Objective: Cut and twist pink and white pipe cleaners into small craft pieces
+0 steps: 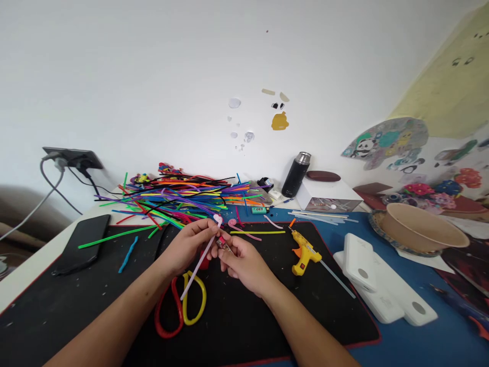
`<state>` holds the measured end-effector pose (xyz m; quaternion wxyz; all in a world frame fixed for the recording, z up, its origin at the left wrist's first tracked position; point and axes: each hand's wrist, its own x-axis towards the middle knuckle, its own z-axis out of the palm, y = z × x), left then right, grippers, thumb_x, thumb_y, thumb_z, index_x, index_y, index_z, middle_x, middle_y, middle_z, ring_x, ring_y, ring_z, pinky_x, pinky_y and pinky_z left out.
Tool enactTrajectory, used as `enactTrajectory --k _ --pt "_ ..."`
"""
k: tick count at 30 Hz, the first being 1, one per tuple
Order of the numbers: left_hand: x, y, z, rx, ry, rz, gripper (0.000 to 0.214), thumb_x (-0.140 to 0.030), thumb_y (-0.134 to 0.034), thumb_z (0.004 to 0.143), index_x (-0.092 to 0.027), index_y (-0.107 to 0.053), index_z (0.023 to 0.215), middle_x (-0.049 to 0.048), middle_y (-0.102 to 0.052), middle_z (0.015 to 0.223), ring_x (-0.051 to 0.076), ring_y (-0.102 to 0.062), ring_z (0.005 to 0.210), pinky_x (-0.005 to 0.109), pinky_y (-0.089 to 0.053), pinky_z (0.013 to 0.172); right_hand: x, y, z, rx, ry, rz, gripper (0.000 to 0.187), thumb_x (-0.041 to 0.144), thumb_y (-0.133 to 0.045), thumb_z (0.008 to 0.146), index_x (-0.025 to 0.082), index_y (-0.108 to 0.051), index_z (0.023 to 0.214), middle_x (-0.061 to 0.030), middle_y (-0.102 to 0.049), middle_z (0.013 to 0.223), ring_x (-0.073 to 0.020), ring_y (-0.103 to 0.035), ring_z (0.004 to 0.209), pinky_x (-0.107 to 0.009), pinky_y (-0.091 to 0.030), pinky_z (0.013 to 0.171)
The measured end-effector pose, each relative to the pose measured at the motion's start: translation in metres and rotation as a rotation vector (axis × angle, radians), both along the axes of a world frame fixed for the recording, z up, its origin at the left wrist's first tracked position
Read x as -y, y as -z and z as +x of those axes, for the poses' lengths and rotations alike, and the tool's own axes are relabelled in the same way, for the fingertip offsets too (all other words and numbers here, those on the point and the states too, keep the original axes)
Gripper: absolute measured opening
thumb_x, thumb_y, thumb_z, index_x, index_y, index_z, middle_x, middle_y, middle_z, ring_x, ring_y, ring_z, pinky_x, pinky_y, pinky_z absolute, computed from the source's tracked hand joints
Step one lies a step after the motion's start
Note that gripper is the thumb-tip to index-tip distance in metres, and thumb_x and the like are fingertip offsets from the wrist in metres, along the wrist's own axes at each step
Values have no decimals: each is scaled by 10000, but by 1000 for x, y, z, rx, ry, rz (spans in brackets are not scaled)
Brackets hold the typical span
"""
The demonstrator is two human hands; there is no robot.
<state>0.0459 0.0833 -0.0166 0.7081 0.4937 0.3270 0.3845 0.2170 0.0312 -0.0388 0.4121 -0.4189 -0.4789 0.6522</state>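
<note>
My left hand (195, 245) pinches a pale lilac pipe cleaner (198, 265) near its upper end. That end is curled into a small coil, while the long straight tail slants down toward me. Close beside it, my right hand (241, 260) is closed on a small red-and-silver lighter (222, 242), partly hidden by the fingers. Below my left hand lie scissors (194, 300) with one red and one yellow handle loop; their blades are covered by my hands. A pink coiled pipe cleaner (248, 233) rests on the black mat (305, 316) just beyond my hands.
A heap of colourful pipe cleaners (183, 196) lies by the wall. To the right are a yellow glue gun (305, 252), white power banks (382, 285) and a beige bowl (420, 227). A black flask (296, 176) leans at the back; a black phone (86, 239) lies left.
</note>
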Motion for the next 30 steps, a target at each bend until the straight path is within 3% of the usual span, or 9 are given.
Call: enactTrajectory --k 5,14,19,26,30 --pt "-1 1 -1 20 4 13 292 -418 -817 860 -159 -688 821 81 -797 885 114 -625 525 225 -516 514 0 -2 1 -27 -11 8 498 667 -736 851 193 -602 927 37 -563 663 -73 -352 490 -251 -208 474" --pt "-2 4 -4 19 21 36 305 -436 -813 870 -168 -679 810 17 -699 659 115 -602 520 206 -469 530 1 -6 1 -88 -14 -27 582 768 -628 889 186 -607 865 26 -555 604 -66 -303 448 -269 -147 475" --pt "-2 2 -2 45 2 58 295 -430 -811 871 -158 -707 827 73 -782 880 109 -617 543 234 -503 563 1 -6 2 -81 -1 -47 574 750 -652 884 177 -633 882 38 -534 601 -60 -268 451 -264 -139 481" --pt "-2 0 -2 21 -36 66 326 -472 -798 871 -173 -688 802 75 -797 927 104 -600 488 231 -486 491 0 -3 4 -20 12 -40 541 691 -769 811 171 -640 885 12 -609 725 -79 -491 496 -237 -231 456" --pt "-1 1 -2 24 -50 63 314 -460 -803 871 -170 -704 800 76 -792 892 122 -627 557 233 -510 546 1 -1 4 -20 6 -51 604 676 -851 715 179 -612 962 34 -625 742 -81 -540 484 -222 -263 423"
